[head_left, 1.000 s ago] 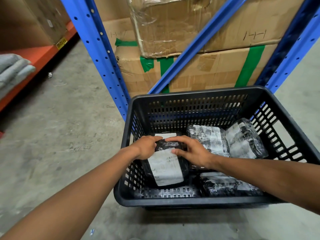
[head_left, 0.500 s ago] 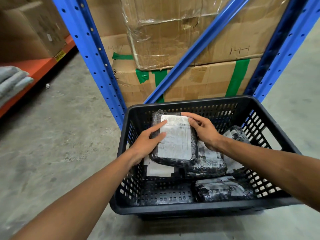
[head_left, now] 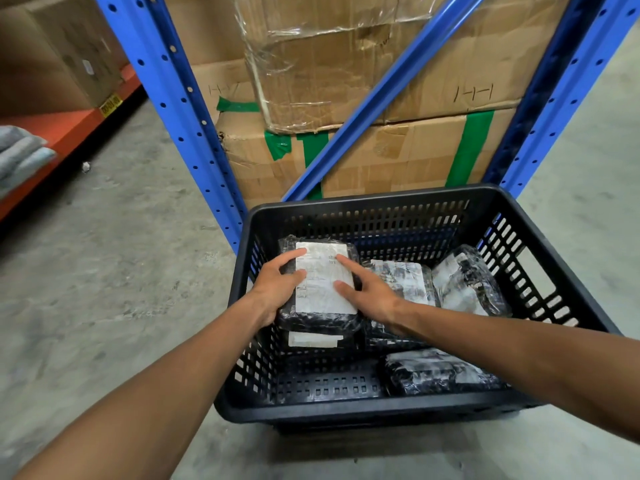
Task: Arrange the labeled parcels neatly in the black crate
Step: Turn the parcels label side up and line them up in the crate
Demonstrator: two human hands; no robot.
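Both hands on one labeled parcel (head_left: 322, 282) inside the black crate (head_left: 377, 408): left hand (head_left: 277, 289) gripping its edge, right hand (head_left: 370, 294) resting spread-fingered. Four more parcels below and right of the fingers.

Blue rack uprights (head_left: 180, 109), taped cardboard boxes (head_left: 398, 147) behind, orange shelf (head_left: 59, 133), concrete floor (head_left: 121, 271)

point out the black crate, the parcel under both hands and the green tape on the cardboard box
black crate (head_left: 363, 408): head view, near rim.
parcel under both hands (head_left: 323, 292): head view, white label.
green tape (head_left: 471, 147): head view, upright strip on the lower box.
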